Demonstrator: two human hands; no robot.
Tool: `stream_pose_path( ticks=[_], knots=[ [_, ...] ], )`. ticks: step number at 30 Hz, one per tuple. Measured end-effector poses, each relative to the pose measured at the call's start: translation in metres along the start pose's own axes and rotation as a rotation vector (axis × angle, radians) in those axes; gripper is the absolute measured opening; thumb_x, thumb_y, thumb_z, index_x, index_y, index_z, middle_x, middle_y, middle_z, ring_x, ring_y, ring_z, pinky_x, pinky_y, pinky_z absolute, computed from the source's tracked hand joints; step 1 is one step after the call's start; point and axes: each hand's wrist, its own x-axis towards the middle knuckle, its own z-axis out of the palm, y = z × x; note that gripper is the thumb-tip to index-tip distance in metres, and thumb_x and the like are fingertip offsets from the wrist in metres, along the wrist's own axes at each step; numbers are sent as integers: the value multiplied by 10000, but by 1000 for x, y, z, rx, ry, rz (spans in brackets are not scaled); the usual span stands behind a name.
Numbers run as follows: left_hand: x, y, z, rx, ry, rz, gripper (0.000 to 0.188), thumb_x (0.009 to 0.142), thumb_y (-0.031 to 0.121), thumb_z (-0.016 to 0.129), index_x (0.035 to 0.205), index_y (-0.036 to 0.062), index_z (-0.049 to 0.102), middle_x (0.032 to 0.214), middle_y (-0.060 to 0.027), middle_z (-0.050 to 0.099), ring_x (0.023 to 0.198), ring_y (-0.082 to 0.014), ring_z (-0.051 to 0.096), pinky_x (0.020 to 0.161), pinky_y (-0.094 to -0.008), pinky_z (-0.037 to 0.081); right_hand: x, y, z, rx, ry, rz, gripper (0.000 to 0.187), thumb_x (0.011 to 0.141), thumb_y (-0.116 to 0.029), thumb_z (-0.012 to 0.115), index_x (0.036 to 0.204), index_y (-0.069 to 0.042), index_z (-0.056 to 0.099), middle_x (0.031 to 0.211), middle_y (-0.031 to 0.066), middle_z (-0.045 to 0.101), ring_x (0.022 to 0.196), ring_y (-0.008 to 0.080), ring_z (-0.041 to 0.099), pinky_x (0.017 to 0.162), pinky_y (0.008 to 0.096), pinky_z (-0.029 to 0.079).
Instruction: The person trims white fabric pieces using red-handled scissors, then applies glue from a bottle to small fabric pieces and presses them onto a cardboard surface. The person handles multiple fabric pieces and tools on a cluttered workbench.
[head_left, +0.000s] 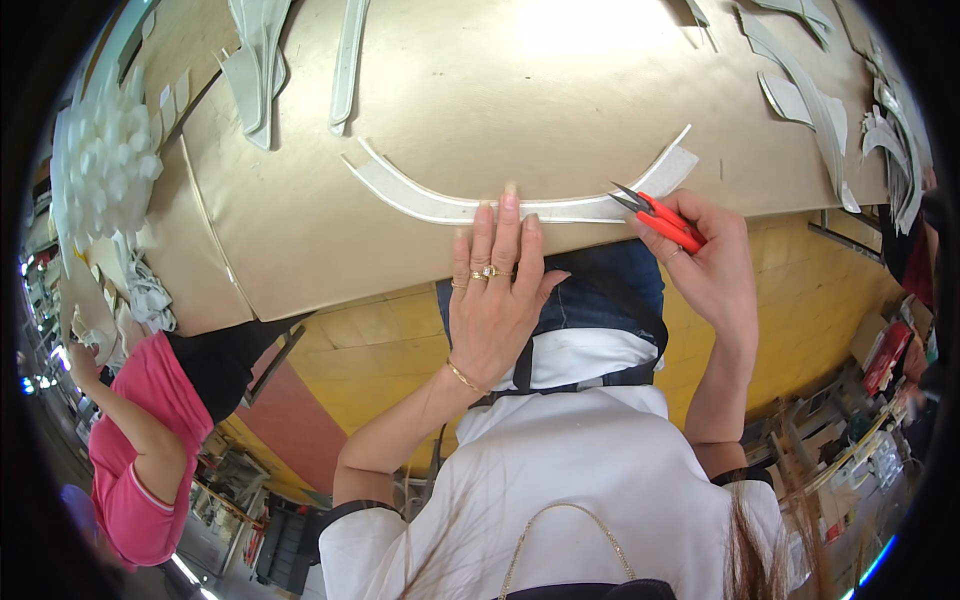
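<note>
White shirt (585, 450) lies nearest. Left hand (500, 290), slightly spread, rests on a curved strip (580, 211) near the table's edge (350, 294); right hand (718, 258) grips red snips (668, 228). Tabletop (480, 110) stretches beyond.

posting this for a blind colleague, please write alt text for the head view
A person's left hand rests partly on a curved pale strip on a tan table, while the right hand holds red-handled snips at the strip's right part. More pale pieces lie farther out on the table; another person in a pink top is at the left.
</note>
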Motion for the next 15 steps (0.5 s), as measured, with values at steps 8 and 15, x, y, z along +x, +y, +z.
stream_pose_path(
  ticks=[8, 15],
  knots=[
    [3, 9, 5, 172, -2, 19, 653, 881, 528, 607, 1395, 141, 493, 1515, -241, 361, 1394, -459, 336, 1129, -557, 248, 2, 3, 3, -44, 35, -14, 165, 859, -126, 727, 835, 25, 663, 605, -2, 496, 589, 70, 402, 526, 251, 349],
    [8, 25, 11, 205, 41, -19, 657, 855, 574, 604, 1399, 223, 495, 1539, -252, 307, 1411, -522, 238, 1137, -605, 163, 2, -2, 6, -40, 87, 4, 197, 852, -153, 739, 813, 23, 659, 571, 28, 473, 558, 89, 394, 510, 266, 341]
  ],
)
